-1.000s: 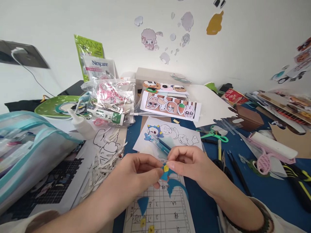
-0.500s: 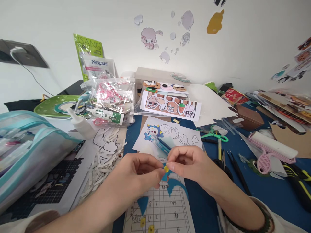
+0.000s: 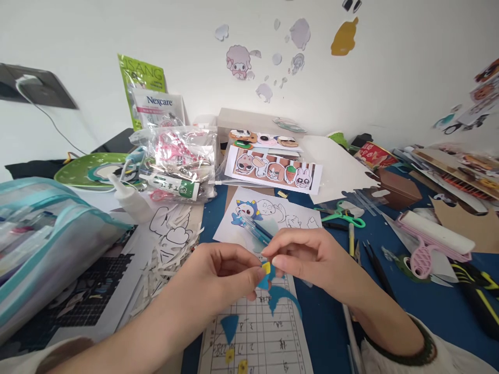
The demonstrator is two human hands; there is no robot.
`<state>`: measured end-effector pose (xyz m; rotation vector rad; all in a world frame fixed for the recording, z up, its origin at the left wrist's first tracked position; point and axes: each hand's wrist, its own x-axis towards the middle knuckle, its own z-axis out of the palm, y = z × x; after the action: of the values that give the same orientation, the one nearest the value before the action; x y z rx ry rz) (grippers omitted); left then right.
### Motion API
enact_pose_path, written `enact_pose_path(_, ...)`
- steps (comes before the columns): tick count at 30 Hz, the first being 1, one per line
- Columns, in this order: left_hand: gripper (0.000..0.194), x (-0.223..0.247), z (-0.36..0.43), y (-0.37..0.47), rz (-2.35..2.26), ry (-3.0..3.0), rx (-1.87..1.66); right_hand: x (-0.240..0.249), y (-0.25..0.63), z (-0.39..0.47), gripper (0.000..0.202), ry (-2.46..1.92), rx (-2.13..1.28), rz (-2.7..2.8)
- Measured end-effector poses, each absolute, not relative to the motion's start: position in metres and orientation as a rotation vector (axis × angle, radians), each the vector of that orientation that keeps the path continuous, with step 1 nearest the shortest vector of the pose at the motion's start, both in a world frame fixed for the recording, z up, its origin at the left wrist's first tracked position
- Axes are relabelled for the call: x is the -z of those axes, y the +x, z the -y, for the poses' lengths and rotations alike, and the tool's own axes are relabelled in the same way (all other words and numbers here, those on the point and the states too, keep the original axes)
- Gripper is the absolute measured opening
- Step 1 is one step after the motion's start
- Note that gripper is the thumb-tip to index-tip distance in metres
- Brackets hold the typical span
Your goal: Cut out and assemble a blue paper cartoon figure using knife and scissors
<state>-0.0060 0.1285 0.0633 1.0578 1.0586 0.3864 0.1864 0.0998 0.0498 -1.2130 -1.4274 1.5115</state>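
Observation:
My left hand (image 3: 224, 272) pinches a small yellow paper piece (image 3: 266, 268) between thumb and forefinger. Just to its right, my right hand (image 3: 307, 259) is open, its thumb and forefinger parted close to the yellow piece. Whether it still touches the piece I cannot tell. Behind the fingertips a blue paper piece shows partly. Below lies a sheet with a printed grid (image 3: 261, 332), bearing a curved blue cutout (image 3: 286, 297), a blue triangular cutout (image 3: 230, 327) and two small yellow pieces, one of them a yellow scrap (image 3: 230, 356).
A drawing sheet (image 3: 230, 221) with pens (image 3: 255, 228) lies beyond my hands. Paper strips (image 3: 156, 275), a white glue bottle (image 3: 130, 200) and a teal-edged pouch (image 3: 50, 244) are left. Green scissors (image 3: 345, 215), black tweezers (image 3: 378, 270) and a pink roller (image 3: 436, 236) are right.
The right thumb and forefinger have come apart from the yellow piece and risen slightly. The left hand keeps its pinch, and more of the yellow piece shows.

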Motion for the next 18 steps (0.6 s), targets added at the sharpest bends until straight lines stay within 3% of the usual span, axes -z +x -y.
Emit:
enact_pose_path(7,0.013,-0.0704,-0.1255,-0.0055,-1.009,1.026,-0.38,-0.047,0.188,-0.1041,0.017,-0.948,-1.46,1.566)
enact_pose_path(18,0.015,-0.0718,-0.1232,-0.0053,-1.0,1.019,-0.376,-0.0453,0.185,-0.1009,0.02,-0.905,-1.214,1.6)
